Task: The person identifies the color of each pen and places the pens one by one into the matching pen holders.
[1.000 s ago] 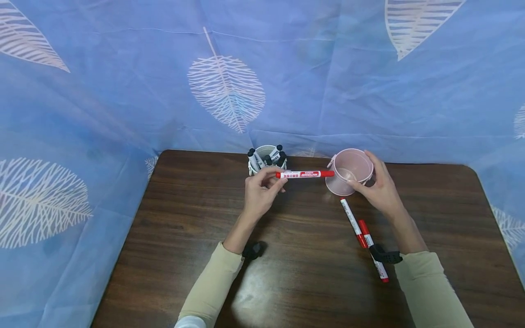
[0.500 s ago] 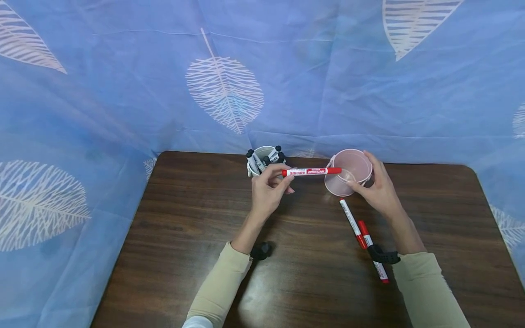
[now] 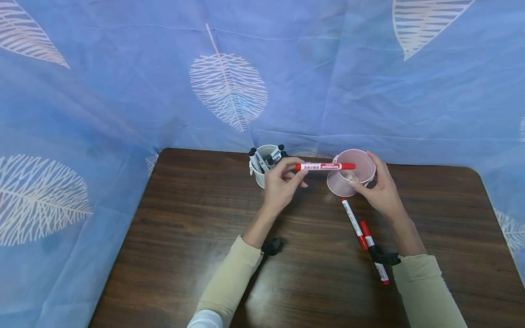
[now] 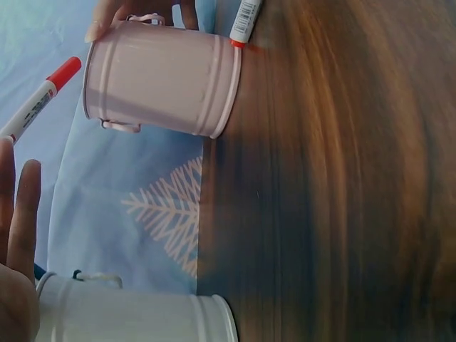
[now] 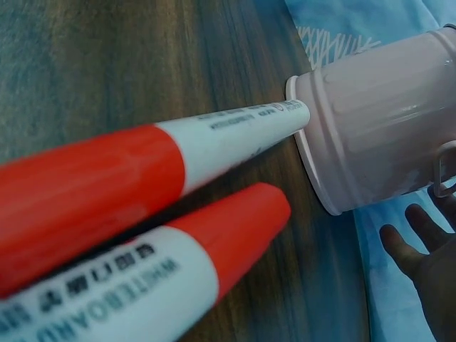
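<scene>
My left hand (image 3: 280,187) pinches a red whiteboard marker (image 3: 326,166) by one end, between thumb and fingers. The marker lies level in the air, its red cap over the mouth of a pink bucket (image 3: 362,161). In the left wrist view the marker (image 4: 35,107) is apart from the bucket's rim. My right hand (image 3: 383,191) grips the bucket at its right side, thumb near the front rim and fingers behind. The bucket stands upright on the table. Two more red markers, one upper (image 3: 352,221) and one lower (image 3: 381,272), lie just in front of it.
A white bucket (image 3: 259,179) with several black-capped markers (image 3: 262,161) stands behind my left hand, at the back edge of the brown table (image 3: 176,218). Blue cloth (image 3: 295,91) with white leaf prints hangs behind. A dark strap (image 3: 383,256) on my right wrist overlaps the lower marker.
My left hand has carried the red marker to the right, from beside the pink bucket to over its mouth. My right hand stays on the bucket.
</scene>
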`<state>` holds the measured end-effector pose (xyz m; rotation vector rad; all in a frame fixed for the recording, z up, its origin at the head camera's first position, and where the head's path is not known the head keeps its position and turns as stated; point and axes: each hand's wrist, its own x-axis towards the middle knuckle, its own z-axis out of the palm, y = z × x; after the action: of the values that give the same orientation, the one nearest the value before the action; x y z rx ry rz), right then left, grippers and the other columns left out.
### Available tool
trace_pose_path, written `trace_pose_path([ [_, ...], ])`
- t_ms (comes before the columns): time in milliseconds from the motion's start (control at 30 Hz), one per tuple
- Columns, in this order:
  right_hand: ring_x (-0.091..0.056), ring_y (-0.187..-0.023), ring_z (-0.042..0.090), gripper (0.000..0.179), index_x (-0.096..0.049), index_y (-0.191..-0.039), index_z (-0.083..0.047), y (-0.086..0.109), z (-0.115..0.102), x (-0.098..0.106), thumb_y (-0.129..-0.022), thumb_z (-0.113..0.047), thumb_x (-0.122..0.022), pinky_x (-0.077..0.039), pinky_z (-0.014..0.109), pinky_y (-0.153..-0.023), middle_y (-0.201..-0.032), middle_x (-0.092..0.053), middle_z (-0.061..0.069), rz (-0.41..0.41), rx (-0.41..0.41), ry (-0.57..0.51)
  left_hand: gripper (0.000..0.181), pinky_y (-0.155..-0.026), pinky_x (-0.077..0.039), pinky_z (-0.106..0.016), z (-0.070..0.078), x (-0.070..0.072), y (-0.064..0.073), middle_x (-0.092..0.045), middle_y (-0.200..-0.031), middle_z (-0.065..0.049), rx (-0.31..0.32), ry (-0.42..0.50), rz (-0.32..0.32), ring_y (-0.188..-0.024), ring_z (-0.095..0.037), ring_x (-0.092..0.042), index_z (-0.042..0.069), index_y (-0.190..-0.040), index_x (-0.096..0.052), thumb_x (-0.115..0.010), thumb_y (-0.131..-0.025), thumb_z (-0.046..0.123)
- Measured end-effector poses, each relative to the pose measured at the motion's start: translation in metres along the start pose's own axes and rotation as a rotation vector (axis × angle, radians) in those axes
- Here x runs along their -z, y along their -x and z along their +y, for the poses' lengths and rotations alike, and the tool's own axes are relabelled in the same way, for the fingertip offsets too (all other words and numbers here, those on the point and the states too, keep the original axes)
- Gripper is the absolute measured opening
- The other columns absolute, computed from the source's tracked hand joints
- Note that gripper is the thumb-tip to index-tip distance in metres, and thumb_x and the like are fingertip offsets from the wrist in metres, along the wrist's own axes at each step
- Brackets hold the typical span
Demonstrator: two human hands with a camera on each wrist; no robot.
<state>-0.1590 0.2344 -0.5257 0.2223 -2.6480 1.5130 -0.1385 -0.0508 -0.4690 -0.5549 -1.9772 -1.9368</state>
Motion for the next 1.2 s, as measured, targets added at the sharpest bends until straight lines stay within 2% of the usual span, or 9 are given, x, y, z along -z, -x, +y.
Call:
trace_pose_path([
  [300,-0.033,-0.136,0.037,0.096,-0.028,-0.157,-0.025,0.000,0.000,-0.001,-0.080,-0.009,-0.083,-0.023,0.064,-0.110,-0.150,-0.036,0.017,0.016,0.024,-0.002,0.021,-0.053,-0.055,-0.047,-0.001,-0.008,-0.004,-0.071,-0.088,-0.025,-0.009,0.011,0.005,-0.056,-0.030,-0.069,-0.009,-0.107,-0.063,-0.070,-0.087,-0.009],
  [467,-0.031,-0.139,0.037,0.096,-0.027,-0.158,-0.021,-0.002,-0.003,-0.003,-0.081,-0.006,-0.082,-0.020,0.063,-0.112,-0.152,-0.034,0.017,0.012,0.011,-0.013,0.022,-0.055,-0.057,-0.040,0.001,-0.011,-0.007,-0.071,-0.088,-0.026,-0.010,0.007,0.003,-0.056,-0.029,-0.069,-0.010,-0.107,-0.063,-0.071,-0.086,-0.010],
  [600,-0.029,-0.139,0.041,0.092,-0.027,-0.157,-0.011,0.000,-0.019,-0.003,-0.082,-0.002,-0.079,-0.017,0.063,-0.114,-0.152,-0.032,0.022,0.013,0.014,-0.046,0.023,-0.058,-0.058,-0.035,-0.001,-0.015,-0.011,-0.071,-0.089,-0.026,0.002,0.030,-0.010,-0.057,-0.030,-0.069,-0.010,-0.108,-0.062,-0.070,-0.087,-0.009],
  [700,-0.029,-0.138,0.044,0.088,-0.027,-0.155,-0.003,0.003,-0.034,-0.001,-0.082,0.000,-0.077,-0.017,0.062,-0.114,-0.151,-0.032,0.026,0.013,0.021,-0.063,0.024,-0.058,-0.058,-0.036,-0.009,-0.019,-0.014,-0.071,-0.093,-0.025,0.007,0.049,-0.019,-0.059,-0.032,-0.069,-0.010,-0.111,-0.063,-0.070,-0.088,-0.009],
  [867,-0.030,-0.138,0.043,0.087,-0.028,-0.154,-0.001,0.005,-0.043,0.003,-0.083,0.001,-0.077,-0.018,0.061,-0.114,-0.150,-0.033,0.026,0.013,0.024,-0.058,0.027,-0.056,-0.057,-0.033,-0.027,-0.026,-0.018,-0.073,-0.095,-0.021,-0.002,0.048,-0.028,-0.058,-0.026,-0.069,-0.007,-0.113,-0.065,-0.072,-0.088,-0.004],
  [1000,-0.030,-0.138,0.044,0.087,-0.027,-0.154,-0.001,0.005,-0.043,0.004,-0.082,0.002,-0.077,-0.018,0.063,-0.113,-0.149,-0.034,0.026,0.008,0.033,-0.056,0.027,-0.055,-0.056,-0.030,-0.032,-0.028,-0.019,-0.074,-0.098,-0.017,-0.001,0.048,-0.032,-0.057,-0.017,-0.069,-0.002,-0.114,-0.067,-0.073,-0.088,0.002],
  [1200,-0.031,-0.136,0.044,0.087,-0.027,-0.154,0.000,0.003,-0.041,0.003,-0.082,0.002,-0.077,-0.020,0.065,-0.111,-0.148,-0.034,0.026,-0.007,0.032,-0.050,0.026,-0.055,-0.057,-0.031,-0.036,-0.028,-0.018,-0.073,-0.098,-0.017,-0.004,0.061,-0.024,-0.058,-0.013,-0.069,0.000,-0.114,-0.067,-0.073,-0.089,0.004],
])
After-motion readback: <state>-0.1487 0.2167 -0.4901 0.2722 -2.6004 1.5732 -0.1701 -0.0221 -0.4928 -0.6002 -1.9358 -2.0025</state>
